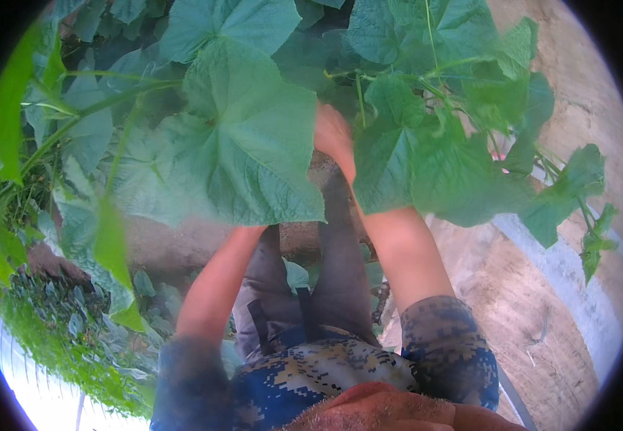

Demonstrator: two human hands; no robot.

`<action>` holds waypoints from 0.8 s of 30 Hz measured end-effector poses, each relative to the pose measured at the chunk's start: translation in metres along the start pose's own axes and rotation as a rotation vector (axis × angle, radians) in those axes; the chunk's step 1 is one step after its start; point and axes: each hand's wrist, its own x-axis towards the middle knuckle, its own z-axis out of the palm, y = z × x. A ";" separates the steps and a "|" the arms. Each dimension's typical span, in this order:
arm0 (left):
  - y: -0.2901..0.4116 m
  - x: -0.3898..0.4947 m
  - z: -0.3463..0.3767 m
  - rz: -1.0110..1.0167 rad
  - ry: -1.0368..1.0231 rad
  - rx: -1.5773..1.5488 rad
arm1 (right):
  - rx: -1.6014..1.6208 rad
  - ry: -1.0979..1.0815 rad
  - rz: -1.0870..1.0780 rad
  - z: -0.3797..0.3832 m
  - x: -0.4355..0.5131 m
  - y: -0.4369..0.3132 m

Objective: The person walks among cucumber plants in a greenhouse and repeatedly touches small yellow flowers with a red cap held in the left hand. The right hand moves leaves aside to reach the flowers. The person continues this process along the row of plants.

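Note:
A broad green leaf [246,134] of a cucumber-like vine hangs in front of my arms. My left hand is out of view behind it, and just the forearm shows below its lower edge. Part of my right hand [333,132] shows between this leaf and another large leaf [397,151] to its right. The back of the hand and the wrist are visible; its fingers are hidden among the foliage, so what it touches cannot be made out.
A thick green vine stem [90,110] with tendrils crosses the upper left. Dense rows of plants [69,334] stretch along the left. On the right are a tan earthen surface [505,280] and a pale strip [564,275]. A leafy shoot [570,188] reaches over them.

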 end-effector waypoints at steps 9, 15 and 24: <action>0.073 0.106 0.057 0.102 0.186 -0.203 | 0.115 -0.118 0.086 0.015 -0.019 0.068; 0.035 0.136 0.105 -0.086 0.192 -0.127 | 1.076 -0.299 0.609 0.000 -0.013 0.088; -0.013 0.129 0.167 -0.228 0.267 0.004 | 1.644 0.158 0.790 0.000 0.003 0.102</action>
